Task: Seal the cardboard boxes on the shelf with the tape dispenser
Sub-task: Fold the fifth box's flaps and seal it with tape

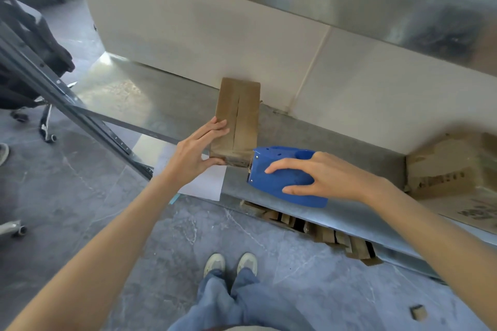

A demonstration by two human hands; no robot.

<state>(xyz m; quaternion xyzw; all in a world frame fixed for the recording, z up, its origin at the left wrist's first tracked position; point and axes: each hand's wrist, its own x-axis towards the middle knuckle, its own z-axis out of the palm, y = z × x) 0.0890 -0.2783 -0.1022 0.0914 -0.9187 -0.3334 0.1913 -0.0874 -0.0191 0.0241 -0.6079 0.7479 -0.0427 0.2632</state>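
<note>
A narrow brown cardboard box (242,105) lies on the grey metal shelf (336,150), its two top flaps meeting along a middle seam. My left hand (200,150) holds the box's near left corner, fingers flat on top and thumb on the front face. My right hand (325,174) grips a blue tape dispenser (279,177), whose toothed front end touches the box's near right corner. A short strip of tape runs across the box's front edge.
A larger printed cardboard box (451,166) sits at the shelf's right end. A white sheet (207,183) lies at the shelf's front left. Cardboard pieces (322,234) lie under the shelf. A dark metal frame (67,105) and chair wheels (47,131) stand to the left.
</note>
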